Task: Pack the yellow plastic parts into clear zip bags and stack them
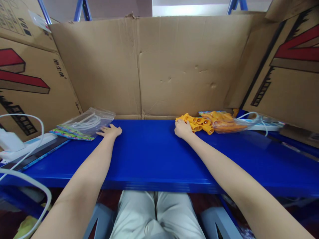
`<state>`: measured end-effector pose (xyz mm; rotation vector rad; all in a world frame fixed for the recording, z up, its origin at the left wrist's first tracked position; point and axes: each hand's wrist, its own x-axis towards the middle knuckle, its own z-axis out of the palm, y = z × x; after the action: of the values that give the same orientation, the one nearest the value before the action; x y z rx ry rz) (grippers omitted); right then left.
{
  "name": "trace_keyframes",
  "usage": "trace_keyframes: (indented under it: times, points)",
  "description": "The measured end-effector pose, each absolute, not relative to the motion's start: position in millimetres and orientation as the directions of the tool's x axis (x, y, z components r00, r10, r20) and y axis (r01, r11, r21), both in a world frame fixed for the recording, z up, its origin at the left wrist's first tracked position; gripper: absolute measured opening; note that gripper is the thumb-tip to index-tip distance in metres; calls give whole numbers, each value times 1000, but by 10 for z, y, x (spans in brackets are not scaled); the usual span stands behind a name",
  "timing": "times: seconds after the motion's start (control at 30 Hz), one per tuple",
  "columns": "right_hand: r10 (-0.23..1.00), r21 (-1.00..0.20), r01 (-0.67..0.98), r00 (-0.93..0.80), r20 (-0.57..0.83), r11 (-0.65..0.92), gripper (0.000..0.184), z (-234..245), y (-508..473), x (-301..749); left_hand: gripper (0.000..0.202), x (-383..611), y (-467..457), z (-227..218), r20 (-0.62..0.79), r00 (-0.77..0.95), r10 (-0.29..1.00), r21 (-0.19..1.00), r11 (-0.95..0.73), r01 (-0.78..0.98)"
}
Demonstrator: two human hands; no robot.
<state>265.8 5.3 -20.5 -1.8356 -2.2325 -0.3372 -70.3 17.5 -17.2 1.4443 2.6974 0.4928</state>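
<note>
Left hand [110, 131]: grip released, spread at the edge of a clear bag [107, 115] of white tubing [90, 122]. Right hand [183, 128] on yellow pieces [199, 122], back of desk [144, 152], right of centre; cannot tell if grip clasps any. Progress, judged: yellow pieces loose; orange pieces [219, 117] and tubing still bagged.

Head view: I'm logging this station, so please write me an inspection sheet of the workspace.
Surface: blue tabletop.
Job's things: loose orange pieces beside bagged orange pieces; clear bag with white contents at left.
Clutter: white power strip at left.
Grip: left hand spread at the clear bag's edge; right hand at the loose orange pieces, closure unclear.
Cables: white cables at left and right.
Surroundings: cardboard behind and at both sides.
</note>
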Motion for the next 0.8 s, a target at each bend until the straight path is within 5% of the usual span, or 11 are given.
trace_keyframes:
  times: [0.53,0.8]
  points:
    - [947,123,969,-238,218,215,39,-195,100,2674,68,-499,97,-49,48,-455,889,64,452,890]
    - [941,56,970,-244,233,237,37,-134,-4,2635,57,-45,-55,62,1,60,998,-117,-59,991]
